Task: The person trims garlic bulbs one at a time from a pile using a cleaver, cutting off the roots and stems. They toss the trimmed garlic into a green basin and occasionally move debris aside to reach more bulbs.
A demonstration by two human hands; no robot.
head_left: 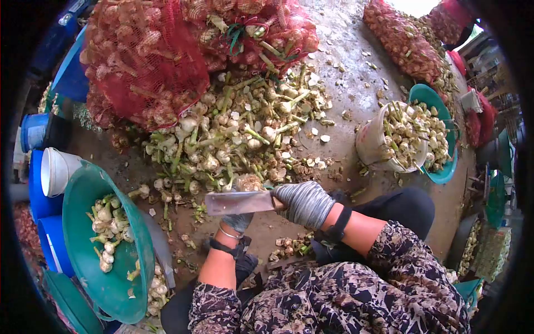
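My right hand (306, 204), in a grey knitted glove, is closed around the handle of a wide-bladed knife (236, 203). The blade points left and passes over my left hand (238, 221), which is gloved too and mostly hidden beneath it. Just beyond the blade a garlic bulb (248, 182) shows at my left hand's fingers. A large heap of garlic with stems (222, 133) lies on the floor right in front of both hands.
Red mesh sacks of garlic (150, 61) stand behind the heap. At left is a green basin (78, 239) with trimmed bulbs, beside a white bucket (55, 172). A full pale bucket (371, 139) and a teal basin (451, 139) stand at right. Another person is partly visible at top right.
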